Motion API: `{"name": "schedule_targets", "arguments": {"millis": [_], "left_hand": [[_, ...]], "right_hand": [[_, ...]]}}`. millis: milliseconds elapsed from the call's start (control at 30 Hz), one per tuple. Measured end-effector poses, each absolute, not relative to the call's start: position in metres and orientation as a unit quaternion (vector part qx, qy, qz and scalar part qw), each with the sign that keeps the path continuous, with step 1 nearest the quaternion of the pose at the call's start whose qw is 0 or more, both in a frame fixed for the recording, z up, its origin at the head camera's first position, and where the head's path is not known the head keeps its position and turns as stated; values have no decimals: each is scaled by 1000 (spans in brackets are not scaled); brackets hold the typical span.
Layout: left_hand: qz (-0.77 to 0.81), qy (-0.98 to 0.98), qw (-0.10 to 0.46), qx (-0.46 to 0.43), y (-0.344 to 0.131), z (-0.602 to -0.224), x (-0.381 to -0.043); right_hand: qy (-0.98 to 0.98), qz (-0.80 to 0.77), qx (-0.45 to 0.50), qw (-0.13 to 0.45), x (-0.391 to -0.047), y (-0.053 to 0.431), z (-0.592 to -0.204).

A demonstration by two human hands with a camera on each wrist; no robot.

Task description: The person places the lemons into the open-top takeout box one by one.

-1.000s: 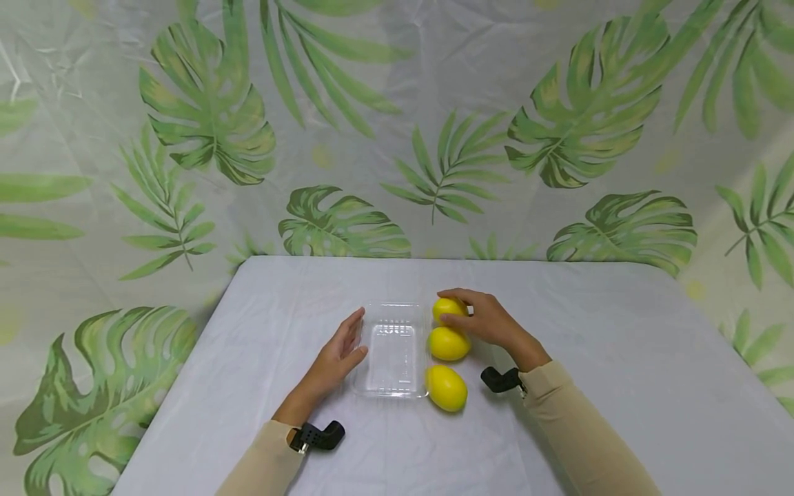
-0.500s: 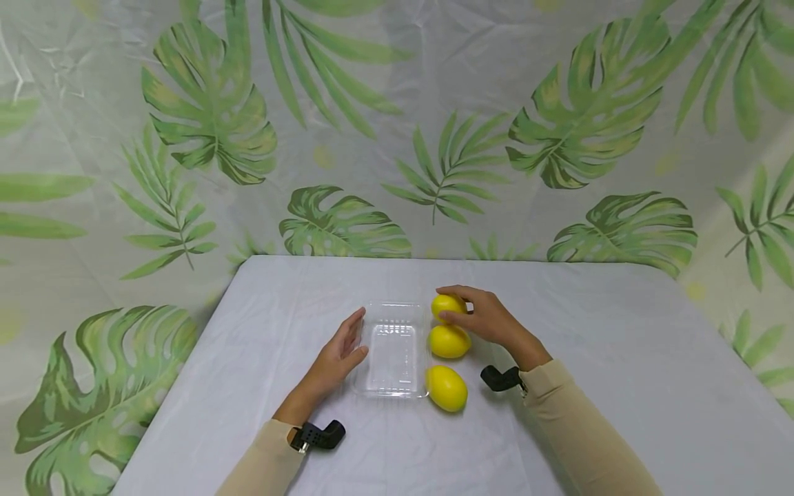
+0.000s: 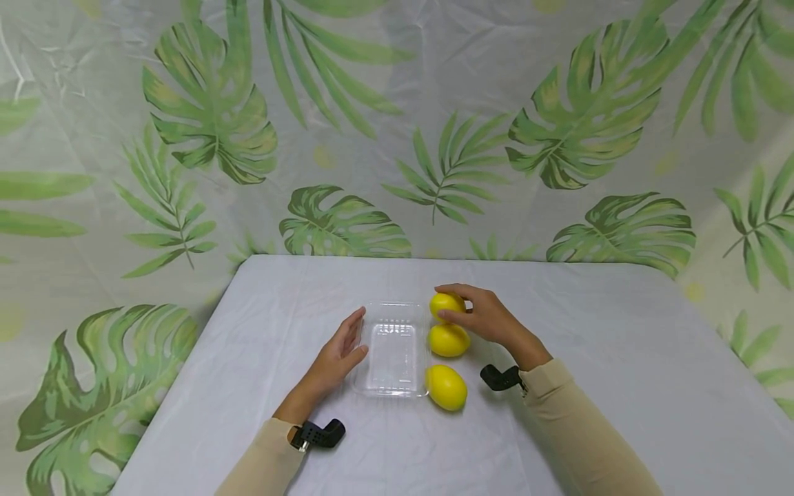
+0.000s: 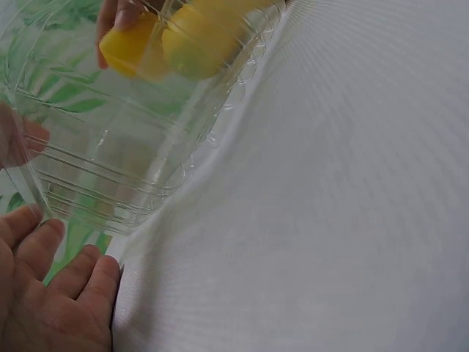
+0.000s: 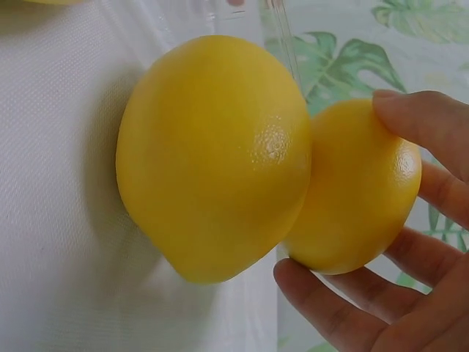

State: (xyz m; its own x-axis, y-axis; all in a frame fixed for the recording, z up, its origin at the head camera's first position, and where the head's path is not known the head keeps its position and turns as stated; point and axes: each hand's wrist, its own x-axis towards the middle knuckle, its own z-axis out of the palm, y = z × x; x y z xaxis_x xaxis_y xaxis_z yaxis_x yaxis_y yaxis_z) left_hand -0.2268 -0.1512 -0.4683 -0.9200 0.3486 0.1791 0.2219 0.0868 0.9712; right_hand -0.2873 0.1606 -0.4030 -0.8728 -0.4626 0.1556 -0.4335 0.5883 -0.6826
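A clear plastic container (image 3: pixel 392 393) stands on the white-covered table, its inside bare. My left hand (image 3: pixel 338 351) rests along the container's left side, thumb and fingers spread; in the left wrist view its fingers (image 4: pixel 95 286) lie relaxed beside the plastic wall. To the right of the container, three yellow lemons form a column. My right hand (image 3: pixel 486 317) grips the far lemon (image 5: pixel 352 191) between thumb and curled fingertips. Right up against that one sits the middle lemon (image 3: pixel 449 341). The near lemon (image 3: pixel 446 388) lies at the container's front right corner, apart from the other two.
A white cloth covers the table (image 3: pixel 620 344). Behind its far edge hangs a leaf-print curtain (image 3: pixel 459 83). Each wrist carries a black camera mount (image 3: pixel 322 434), close above the cloth.
My right hand and the far lemon have shifted slightly away from me and to the left. The middle lemon has edged slightly the same way. My left hand and the container stay in place.
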Motion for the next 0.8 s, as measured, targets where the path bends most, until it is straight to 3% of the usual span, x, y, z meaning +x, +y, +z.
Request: {"name": "schedule_targets", "arguments": {"millis": [200, 800], "left_hand": [[643, 740, 62, 189, -150, -449, -217], [642, 741, 61, 188, -149, -447, -217]], "right_hand": [[888, -381, -255, 21, -285, 159, -401], [872, -388, -299, 11, -274, 140, -386]]}}
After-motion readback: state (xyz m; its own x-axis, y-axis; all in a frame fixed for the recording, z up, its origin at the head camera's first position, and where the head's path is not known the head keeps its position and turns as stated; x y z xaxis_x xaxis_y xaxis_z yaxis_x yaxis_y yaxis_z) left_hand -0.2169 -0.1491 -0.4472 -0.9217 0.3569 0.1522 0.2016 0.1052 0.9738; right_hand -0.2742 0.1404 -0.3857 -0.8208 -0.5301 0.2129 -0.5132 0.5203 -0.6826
